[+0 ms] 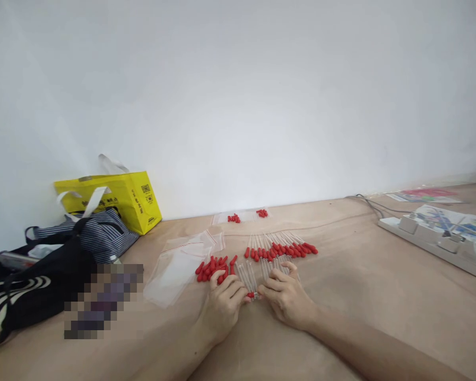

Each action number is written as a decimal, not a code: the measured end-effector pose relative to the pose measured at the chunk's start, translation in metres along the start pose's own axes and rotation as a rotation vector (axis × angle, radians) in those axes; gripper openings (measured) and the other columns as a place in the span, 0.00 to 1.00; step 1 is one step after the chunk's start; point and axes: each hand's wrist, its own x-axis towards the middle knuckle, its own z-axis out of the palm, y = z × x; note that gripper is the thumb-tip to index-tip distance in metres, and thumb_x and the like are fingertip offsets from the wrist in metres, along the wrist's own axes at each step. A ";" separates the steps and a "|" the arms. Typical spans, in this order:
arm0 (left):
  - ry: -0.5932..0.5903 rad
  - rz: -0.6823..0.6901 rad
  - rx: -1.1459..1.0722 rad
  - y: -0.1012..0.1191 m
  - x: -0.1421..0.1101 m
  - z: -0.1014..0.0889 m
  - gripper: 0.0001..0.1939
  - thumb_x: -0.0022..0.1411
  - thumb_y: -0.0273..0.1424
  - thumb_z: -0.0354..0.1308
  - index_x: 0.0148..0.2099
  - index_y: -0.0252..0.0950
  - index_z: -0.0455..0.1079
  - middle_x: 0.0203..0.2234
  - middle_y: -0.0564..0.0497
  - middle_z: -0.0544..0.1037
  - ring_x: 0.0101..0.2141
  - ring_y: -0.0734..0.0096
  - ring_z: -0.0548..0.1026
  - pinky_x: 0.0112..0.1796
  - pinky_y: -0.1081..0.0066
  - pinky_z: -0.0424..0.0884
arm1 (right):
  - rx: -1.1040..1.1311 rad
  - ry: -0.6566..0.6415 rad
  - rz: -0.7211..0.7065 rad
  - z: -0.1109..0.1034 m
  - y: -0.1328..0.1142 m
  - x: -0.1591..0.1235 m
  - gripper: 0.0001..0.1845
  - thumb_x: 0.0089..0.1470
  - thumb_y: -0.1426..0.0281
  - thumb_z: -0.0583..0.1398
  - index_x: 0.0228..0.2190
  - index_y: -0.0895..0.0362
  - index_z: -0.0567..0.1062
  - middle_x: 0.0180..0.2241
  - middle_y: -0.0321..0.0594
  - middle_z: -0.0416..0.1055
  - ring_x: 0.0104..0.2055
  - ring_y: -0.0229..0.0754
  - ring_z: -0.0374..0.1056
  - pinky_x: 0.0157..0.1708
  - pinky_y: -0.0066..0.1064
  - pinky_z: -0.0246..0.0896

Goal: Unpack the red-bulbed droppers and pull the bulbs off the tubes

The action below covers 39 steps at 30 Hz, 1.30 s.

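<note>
Low in the middle of the head view, my left hand point(224, 304) pinches a red rubber bulb point(250, 295) between thumb and fingertips. My right hand point(289, 300) is closed on a thin clear dropper tube point(256, 296), its end meeting the bulb; the fingers hide most of it. Bare clear tubes point(246, 272) lie side by side just beyond the hands, some under my right fingers. A pile of loose red bulbs point(212, 267) lies beyond my left hand, partly covered by it. Farther back is a row of droppers point(280, 248) with red bulbs fitted, bulbs toward me.
Clear zip bags point(176, 270) lie left of the bulbs. Against the wall is a bag of red-bulbed droppers point(246, 216). A yellow bag point(140, 198), a striped bag point(107, 233) and a black bag point(59, 280) stand left. On the right are a white power strip point(428, 238) and cables.
</note>
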 end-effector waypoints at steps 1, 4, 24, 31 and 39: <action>0.005 0.004 -0.006 0.000 0.000 0.000 0.14 0.63 0.31 0.45 0.27 0.38 0.66 0.22 0.56 0.74 0.32 0.72 0.70 0.44 0.61 0.51 | 0.006 -0.001 0.001 0.000 0.000 0.000 0.09 0.53 0.74 0.51 0.27 0.54 0.69 0.21 0.31 0.65 0.30 0.36 0.56 0.44 0.39 0.35; 0.035 0.024 -0.021 0.001 0.001 0.000 0.15 0.63 0.30 0.43 0.27 0.38 0.66 0.22 0.56 0.74 0.31 0.72 0.69 0.42 0.62 0.52 | 0.021 -0.014 0.015 -0.001 -0.001 0.000 0.10 0.52 0.76 0.49 0.27 0.54 0.69 0.21 0.33 0.66 0.30 0.36 0.56 0.43 0.39 0.36; -0.156 -0.915 -0.123 -0.095 0.015 -0.035 0.13 0.50 0.30 0.50 0.39 0.35 0.67 0.27 0.53 0.74 0.28 0.71 0.73 0.31 0.74 0.68 | 0.017 -0.335 0.567 0.012 0.002 0.027 0.23 0.44 0.84 0.49 0.43 0.60 0.67 0.38 0.45 0.64 0.36 0.40 0.59 0.34 0.30 0.45; -0.289 -1.011 -0.092 -0.118 0.023 -0.028 0.09 0.46 0.30 0.54 0.33 0.34 0.67 0.18 0.55 0.73 0.22 0.72 0.72 0.24 0.76 0.63 | -0.019 -0.486 0.580 0.025 -0.011 0.046 0.15 0.43 0.82 0.50 0.34 0.63 0.70 0.38 0.51 0.63 0.41 0.47 0.58 0.36 0.35 0.43; -0.364 -0.966 -0.022 -0.115 0.026 -0.028 0.09 0.51 0.31 0.50 0.22 0.35 0.68 0.19 0.52 0.75 0.26 0.68 0.73 0.26 0.75 0.62 | -0.038 -0.428 0.535 0.025 -0.017 0.042 0.11 0.48 0.77 0.49 0.32 0.61 0.69 0.36 0.49 0.63 0.40 0.46 0.58 0.36 0.36 0.43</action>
